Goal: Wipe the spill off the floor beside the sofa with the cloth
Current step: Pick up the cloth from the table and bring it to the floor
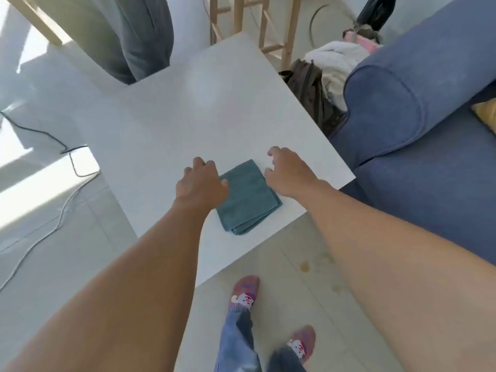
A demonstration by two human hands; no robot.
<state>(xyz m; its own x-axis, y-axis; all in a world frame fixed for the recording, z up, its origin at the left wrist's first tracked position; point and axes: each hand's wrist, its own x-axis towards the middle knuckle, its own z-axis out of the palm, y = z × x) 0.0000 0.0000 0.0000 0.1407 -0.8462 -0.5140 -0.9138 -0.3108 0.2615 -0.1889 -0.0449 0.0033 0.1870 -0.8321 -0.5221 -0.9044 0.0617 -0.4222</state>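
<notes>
A folded teal cloth (248,197) lies flat on a white surface (166,124), close to the near corner of that surface, and sits directly between two bare hands seen from above. The left hand (201,183) rests at the cloth's left edge, knuckles up and fingers curled downward; its thumb lies on the cloth's upper left part, while the other fingertips are hidden beneath the hand, so whether they pinch the fabric cannot be told. The right hand (288,171) is just beside the cloth's right edge, fingers spread loosely and bent, half open, holding nothing; whether its thumb meets the fabric cannot be told. Both bare forearms reach in from the bottom of the view. The cloth shows several stacked layers along its near edge. Below the surface's corner, on the pale tiled floor (281,304), a few small yellowish-brown spots of spill (305,265) lie near the front of a blue sofa (418,146), partly hidden by the right forearm. The person's two feet in patterned red socks (245,291) stand on the floor to the left of the spill, with blue jeans hems above them. A grey cable (53,226) trails across the floor on the far left.
</notes>
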